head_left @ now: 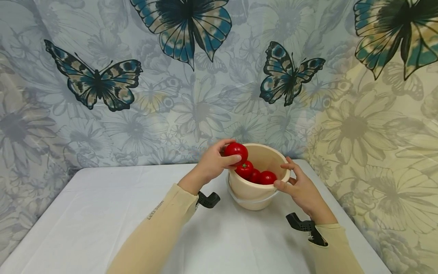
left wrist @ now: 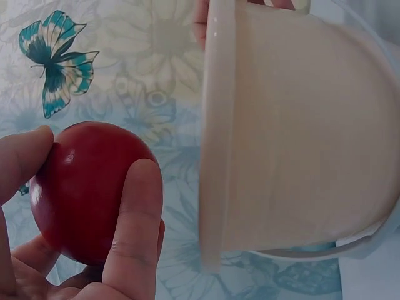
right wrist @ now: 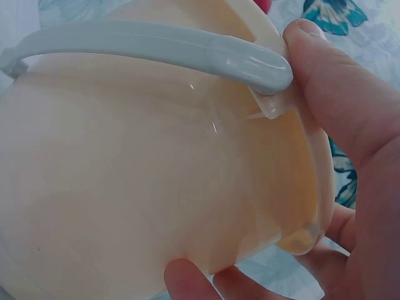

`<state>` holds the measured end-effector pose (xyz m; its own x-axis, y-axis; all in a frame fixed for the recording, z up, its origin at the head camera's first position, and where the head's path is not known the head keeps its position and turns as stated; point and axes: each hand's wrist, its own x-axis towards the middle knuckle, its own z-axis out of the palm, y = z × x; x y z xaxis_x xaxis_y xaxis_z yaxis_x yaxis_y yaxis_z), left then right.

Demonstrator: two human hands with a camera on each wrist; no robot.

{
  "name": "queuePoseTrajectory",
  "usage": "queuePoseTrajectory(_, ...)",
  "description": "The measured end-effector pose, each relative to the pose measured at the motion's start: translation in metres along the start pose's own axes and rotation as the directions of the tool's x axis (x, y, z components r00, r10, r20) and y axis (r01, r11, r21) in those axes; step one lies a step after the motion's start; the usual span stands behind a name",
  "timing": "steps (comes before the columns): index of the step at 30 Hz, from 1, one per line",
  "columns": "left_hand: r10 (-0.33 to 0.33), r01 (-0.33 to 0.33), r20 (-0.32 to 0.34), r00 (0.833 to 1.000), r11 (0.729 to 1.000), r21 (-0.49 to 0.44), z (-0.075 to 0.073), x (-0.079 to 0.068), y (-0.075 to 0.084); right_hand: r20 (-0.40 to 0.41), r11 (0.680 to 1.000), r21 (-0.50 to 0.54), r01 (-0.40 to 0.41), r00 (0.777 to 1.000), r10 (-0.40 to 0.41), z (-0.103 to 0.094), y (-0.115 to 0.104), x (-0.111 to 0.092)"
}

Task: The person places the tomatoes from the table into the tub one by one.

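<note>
My left hand (head_left: 216, 161) holds a red tomato (head_left: 237, 152) above the left side of a cream bucket's rim. In the left wrist view, thumb and fingers wrap round that tomato (left wrist: 94, 187), apart from the bucket wall (left wrist: 300, 137). Inside the bucket (head_left: 254, 196) lie several more red tomatoes (head_left: 267, 177), one with a green stem spot. At the bucket's right side, my right hand (head_left: 302, 190) grips the rim, with the thumb at the edge and fingertips against the outer wall, as the right wrist view shows. The bucket leans slightly toward me.
A pale grey handle (right wrist: 150, 44) hangs down the bucket's front. The bucket is on a white-covered table (head_left: 113, 213), whose back edge meets a floral cloth backdrop (head_left: 202, 106) with butterflies. Black wrist mounts (head_left: 208, 199) sit at both cuffs.
</note>
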<state>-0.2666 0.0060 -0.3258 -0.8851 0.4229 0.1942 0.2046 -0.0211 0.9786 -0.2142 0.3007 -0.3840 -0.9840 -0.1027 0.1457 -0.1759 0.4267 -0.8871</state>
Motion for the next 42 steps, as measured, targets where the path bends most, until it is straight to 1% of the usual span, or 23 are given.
queuePoseTrajectory(4,-0.016,0.016,0.000,1.000,1.000,0.010,0.006,0.003,-0.004,0.000,1.000,-0.012,-0.002,1.000,0.002,-0.001,0.000,-0.001)
queuePoseTrajectory(8,-0.029,0.029,0.000,1.000,1.000,-0.003,0.011,0.005,-0.009,-0.002,1.000,-0.017,-0.004,1.000,0.004,-0.002,-0.001,-0.001)
queuePoseTrajectory(15,-0.055,0.054,-0.020,0.998,0.998,-0.028,0.014,0.009,-0.018,0.001,1.000,-0.007,-0.008,1.000,0.008,-0.001,0.002,0.000)
queuePoseTrajectory(22,-0.078,0.076,-0.044,0.996,0.997,-0.030,0.017,0.010,-0.014,0.000,1.000,-0.016,-0.004,1.000,0.004,-0.001,0.000,0.000)
queuePoseTrajectory(28,-0.088,0.088,-0.058,0.994,0.996,-0.007,0.019,0.010,-0.012,-0.004,1.000,-0.017,-0.010,1.000,0.009,0.000,-0.001,0.000)
queuePoseTrajectory(32,-0.096,0.094,-0.063,0.993,0.995,-0.028,0.019,0.010,-0.011,-0.004,1.000,-0.016,-0.009,1.000,0.009,-0.001,0.000,0.000)
queuePoseTrajectory(38,-0.101,0.097,-0.046,0.994,0.993,-0.070,0.019,0.011,-0.009,-0.007,1.000,-0.026,-0.013,1.000,0.013,-0.001,0.000,0.000)
queuePoseTrajectory(42,-0.109,0.106,-0.054,0.993,0.992,-0.066,0.019,0.010,-0.010,-0.001,1.000,-0.018,-0.018,1.000,0.018,0.000,-0.001,0.000)
